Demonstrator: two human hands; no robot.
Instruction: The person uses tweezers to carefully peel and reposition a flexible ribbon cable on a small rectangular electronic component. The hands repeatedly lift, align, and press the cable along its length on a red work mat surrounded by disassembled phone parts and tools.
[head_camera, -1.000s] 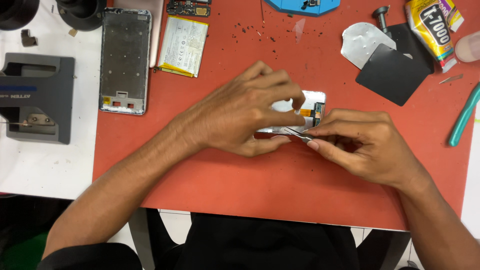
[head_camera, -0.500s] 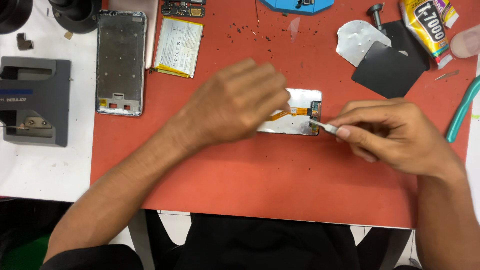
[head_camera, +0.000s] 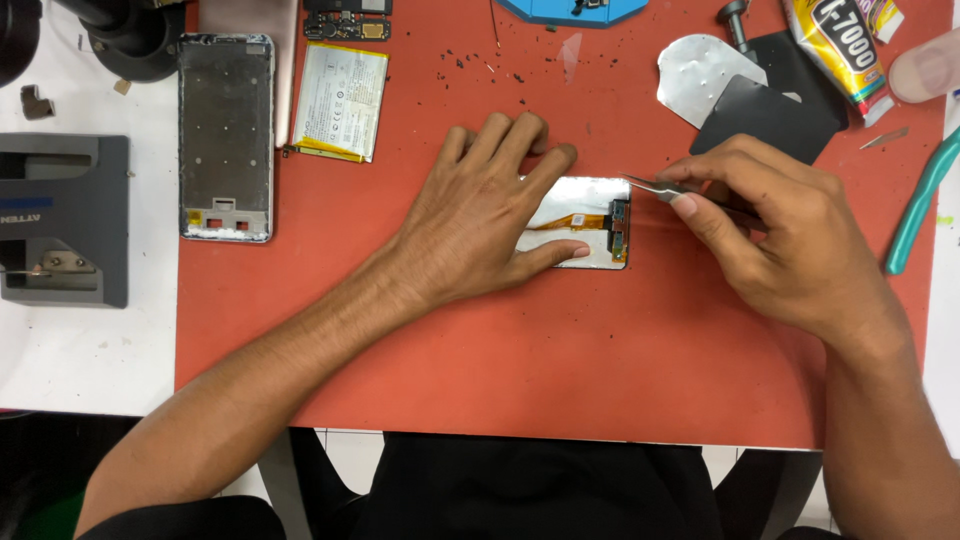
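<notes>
A red work mat (head_camera: 500, 380) covers most of the table. Near its middle lies a phone screen panel (head_camera: 585, 215), shiny back up. The left hand (head_camera: 480, 220) lies flat on the panel, fingers spread, pinning it down. The right hand (head_camera: 780, 230), just right of the panel, pinches slim tweezers (head_camera: 665, 190), tips hovering over the panel's right edge. A bare phone frame (head_camera: 226, 135) sits at the mat's left edge, with a battery (head_camera: 342, 100) beside it.

I see a silver display panel (head_camera: 575, 205) with an orange flex strip, red mat (head_camera: 500, 340), white bench (head_camera: 80, 350), teal tool (head_camera: 920, 205).
</notes>
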